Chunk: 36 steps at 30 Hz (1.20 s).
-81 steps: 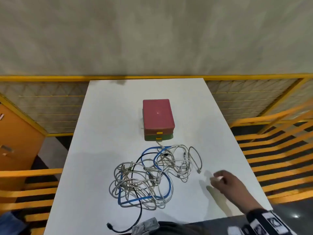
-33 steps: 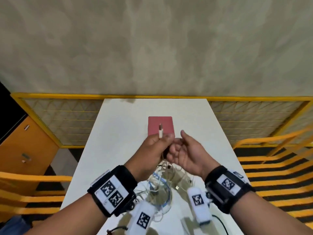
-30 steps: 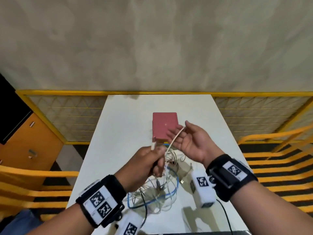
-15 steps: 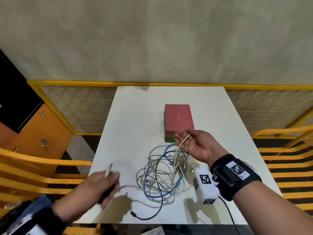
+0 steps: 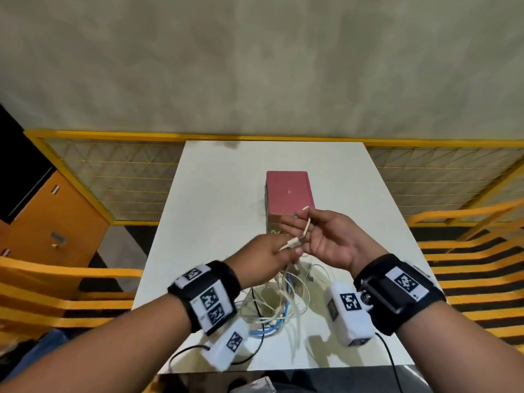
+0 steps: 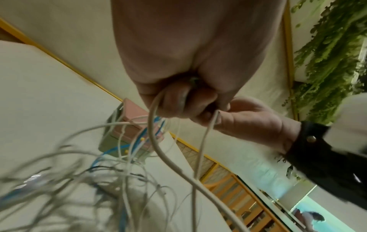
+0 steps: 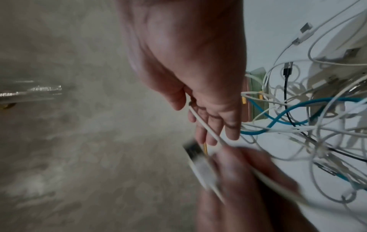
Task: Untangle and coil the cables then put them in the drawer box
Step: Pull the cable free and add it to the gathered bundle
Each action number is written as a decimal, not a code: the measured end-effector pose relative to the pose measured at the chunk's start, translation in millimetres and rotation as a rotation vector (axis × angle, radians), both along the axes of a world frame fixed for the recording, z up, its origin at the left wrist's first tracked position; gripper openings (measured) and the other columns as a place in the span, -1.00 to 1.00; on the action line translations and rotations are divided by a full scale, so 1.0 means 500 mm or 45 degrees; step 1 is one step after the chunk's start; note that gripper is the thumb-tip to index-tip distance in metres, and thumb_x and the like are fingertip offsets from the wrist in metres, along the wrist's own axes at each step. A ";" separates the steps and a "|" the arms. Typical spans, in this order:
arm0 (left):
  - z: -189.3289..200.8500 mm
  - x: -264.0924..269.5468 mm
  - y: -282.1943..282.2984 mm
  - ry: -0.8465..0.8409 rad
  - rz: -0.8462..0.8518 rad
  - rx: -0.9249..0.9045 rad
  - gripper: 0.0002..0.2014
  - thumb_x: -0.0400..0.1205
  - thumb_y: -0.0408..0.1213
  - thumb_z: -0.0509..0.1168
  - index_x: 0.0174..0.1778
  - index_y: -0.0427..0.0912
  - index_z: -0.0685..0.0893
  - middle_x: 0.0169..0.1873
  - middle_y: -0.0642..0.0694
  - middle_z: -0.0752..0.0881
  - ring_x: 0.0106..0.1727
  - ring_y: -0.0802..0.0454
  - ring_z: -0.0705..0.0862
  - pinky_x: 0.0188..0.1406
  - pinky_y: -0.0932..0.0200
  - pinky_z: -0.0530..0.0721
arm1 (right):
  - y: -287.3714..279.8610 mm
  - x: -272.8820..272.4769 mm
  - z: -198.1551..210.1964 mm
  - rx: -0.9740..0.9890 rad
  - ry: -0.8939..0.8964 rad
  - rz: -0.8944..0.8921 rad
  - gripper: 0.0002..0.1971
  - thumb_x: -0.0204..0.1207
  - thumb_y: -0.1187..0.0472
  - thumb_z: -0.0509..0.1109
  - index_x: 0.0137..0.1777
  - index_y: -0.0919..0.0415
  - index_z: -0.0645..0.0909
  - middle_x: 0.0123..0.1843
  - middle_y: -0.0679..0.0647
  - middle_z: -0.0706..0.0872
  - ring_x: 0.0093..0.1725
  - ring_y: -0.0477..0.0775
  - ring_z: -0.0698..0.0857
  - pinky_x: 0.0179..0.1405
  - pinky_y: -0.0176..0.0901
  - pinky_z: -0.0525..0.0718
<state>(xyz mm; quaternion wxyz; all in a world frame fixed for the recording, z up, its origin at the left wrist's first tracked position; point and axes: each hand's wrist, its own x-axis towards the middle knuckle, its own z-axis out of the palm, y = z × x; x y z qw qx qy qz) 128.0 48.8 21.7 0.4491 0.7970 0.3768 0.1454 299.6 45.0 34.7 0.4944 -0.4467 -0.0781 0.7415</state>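
Note:
A white cable [image 5: 307, 226] runs between my two hands, which are raised above the table [image 5: 215, 194]. My left hand [image 5: 289, 248] grips its plug end [image 7: 200, 164], fingers curled round the cord [image 6: 152, 113]. My right hand [image 5: 300, 222] is palm up; the cord lies across its fingers [image 7: 206, 130] and the thumb pins it. Below them a tangle [image 5: 279, 304] of white, blue and black cables hangs and rests on the table. The drawer box [image 5: 289, 194], pink on top, stands just beyond the hands with its drawers mostly hidden.
A yellow mesh railing [image 5: 127, 171] borders the table's far and side edges. An orange cabinet [image 5: 54, 222] stands at the left, and orange slats [image 5: 467, 251] flank both sides. Bare tabletop lies left and right of the box.
Half a second ago my left hand was out at the lower left, pulling the plug end away. It has come back up to the right hand, which still holds the cord.

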 end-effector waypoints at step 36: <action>-0.058 -0.028 -0.065 -0.333 0.384 -0.169 -0.87 0.59 -0.18 0.43 -0.12 -0.09 0.61 -0.13 0.17 0.69 -0.13 0.29 0.66 -0.04 0.29 0.60 | -0.051 -0.053 -0.012 -0.026 -0.012 0.100 -0.90 0.54 0.34 0.24 -0.11 0.27 0.60 -0.06 0.29 0.85 -0.20 0.23 0.83 -0.24 0.00 0.74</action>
